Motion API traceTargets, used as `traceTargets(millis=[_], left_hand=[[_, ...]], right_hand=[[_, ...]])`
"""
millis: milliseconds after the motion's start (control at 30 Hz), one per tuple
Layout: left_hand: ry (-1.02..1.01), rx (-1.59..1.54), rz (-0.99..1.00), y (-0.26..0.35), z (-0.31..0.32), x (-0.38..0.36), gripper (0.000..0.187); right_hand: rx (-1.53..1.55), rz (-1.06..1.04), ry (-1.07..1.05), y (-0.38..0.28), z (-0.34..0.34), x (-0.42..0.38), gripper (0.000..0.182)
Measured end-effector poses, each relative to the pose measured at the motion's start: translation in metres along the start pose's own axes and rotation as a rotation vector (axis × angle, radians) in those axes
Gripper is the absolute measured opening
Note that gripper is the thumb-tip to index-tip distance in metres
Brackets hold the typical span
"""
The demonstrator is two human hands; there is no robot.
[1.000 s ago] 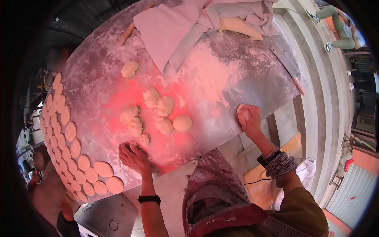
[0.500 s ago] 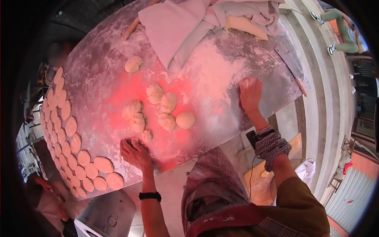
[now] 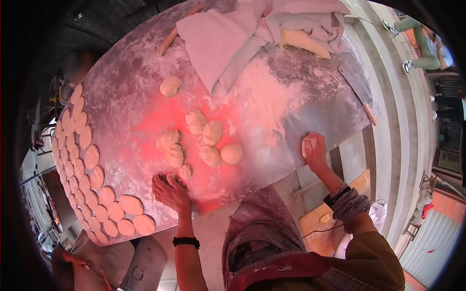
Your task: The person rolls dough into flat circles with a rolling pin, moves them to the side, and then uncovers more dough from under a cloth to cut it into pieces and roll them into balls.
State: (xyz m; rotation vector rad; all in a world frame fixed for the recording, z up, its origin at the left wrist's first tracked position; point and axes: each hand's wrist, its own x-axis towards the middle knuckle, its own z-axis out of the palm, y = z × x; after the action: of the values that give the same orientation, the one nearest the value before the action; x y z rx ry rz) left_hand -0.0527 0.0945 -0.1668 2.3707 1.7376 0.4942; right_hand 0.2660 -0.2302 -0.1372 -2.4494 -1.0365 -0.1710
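Observation:
My right hand [image 3: 316, 151] is at the table's near right edge, fingers curled round a pale dough ball [image 3: 306, 147] that shows only in part. My left hand [image 3: 171, 193] rests on the near side of the table, thumb and fingers apart, holding nothing I can see. Just beyond it lies a small dough lump [image 3: 185, 170]. Several rough dough pieces [image 3: 196, 121] sit in the middle, beside a smooth dough ball [image 3: 231, 153]. Farther back is a single dough lump [image 3: 170, 86].
Several flat dough rounds [image 3: 115, 211] line the table's left side. Loose flour [image 3: 267, 92] covers the middle. At the back are a rolling pin [image 3: 172, 39] and a cloth [image 3: 218, 43] partly over a dough slab [image 3: 305, 42]. A cleaver [image 3: 354, 87] lies at the right edge.
My right hand has drawn toward me and slightly right, from flat near the flour to curled at the table edge. My left hand has barely moved. The view has shifted slightly.

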Motion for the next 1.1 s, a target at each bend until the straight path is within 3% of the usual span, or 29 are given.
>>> traceTargets(millis=[67, 167, 300, 367, 433, 467, 533, 567, 633, 667, 733, 833, 867, 967, 1033, 1100], left_hand=[[0.008, 0.008, -0.013, -0.003, 0.001, 0.002, 0.046], [0.024, -0.003, 0.019, -0.007, 0.004, 0.0, 0.047], [-0.028, 0.017, -0.01, -0.001, -0.003, 0.001, 0.047], [-0.052, 0.021, -0.025, 0.001, -0.001, 0.004, 0.047], [-0.026, 0.032, -0.011, -0.004, 0.001, 0.001, 0.047], [-0.029, 0.043, -0.013, -0.007, 0.001, -0.002, 0.047], [-0.014, 0.05, 0.01, -0.008, 0.005, 0.001, 0.047], [-0.009, 0.046, 0.005, -0.005, 0.005, 0.002, 0.047], [-0.005, 0.04, 0.005, -0.004, 0.002, 0.001, 0.047], [-0.003, 0.035, 0.009, -0.001, 0.002, 0.003, 0.047], [-0.017, 0.029, 0.005, -0.002, 0.0, 0.001, 0.048], [0.005, 0.054, 0.02, -0.006, 0.003, 0.001, 0.046], [0.01, 0.053, 0.014, -0.005, 0.003, 0.001, 0.046], [0.014, 0.053, 0.037, -0.002, 0.002, 0.002, 0.046], [0.006, 0.05, 0.018, -0.002, 0.001, 0.001, 0.047], [0.002, 0.055, 0.007, -0.002, 0.003, 0.002, 0.047]], right_hand=[[-0.123, 0.167, 0.067, 0.033, 0.007, 0.041, 0.015], [-0.263, 0.183, 0.026, -0.015, 0.025, 0.078, 0.015], [0.046, 0.06, 0.02, -0.012, 0.006, -0.017, 0.02], [-0.003, 0.051, -0.076, 0.024, 0.006, 0.016, 0.026], [-0.125, 0.371, 0.075, 0.043, 0.019, 0.065, 0.031], [-0.119, 0.374, 0.065, 0.027, 0.022, 0.062, 0.031], [-0.051, 0.121, -0.038, -0.023, 0.023, 0.049, 0.031], [-0.013, -0.004, -0.035, -0.026, 0.019, 0.016, 0.031], [0.036, -0.026, -0.056, -0.013, 0.0, -0.017, 0.026], [0.033, -0.025, -0.05, 0.002, 0.0, -0.004, 0.026], [-0.104, 0.245, 0.095, 0.032, 0.012, 0.039, 0.021], [-0.085, 0.142, 0.009, -0.023, 0.023, 0.059, 0.017], [-0.048, 0.031, 0.023, -0.04, 0.021, 0.034, 0.017], [0.026, -0.074, -0.1, -0.013, -0.003, -0.019, 0.018], [-0.019, -0.026, -0.105, 0.004, 0.002, 0.011, 0.019], [-0.12, 0.226, 0.169, 0.004, 0.025, 0.059, 0.021]])
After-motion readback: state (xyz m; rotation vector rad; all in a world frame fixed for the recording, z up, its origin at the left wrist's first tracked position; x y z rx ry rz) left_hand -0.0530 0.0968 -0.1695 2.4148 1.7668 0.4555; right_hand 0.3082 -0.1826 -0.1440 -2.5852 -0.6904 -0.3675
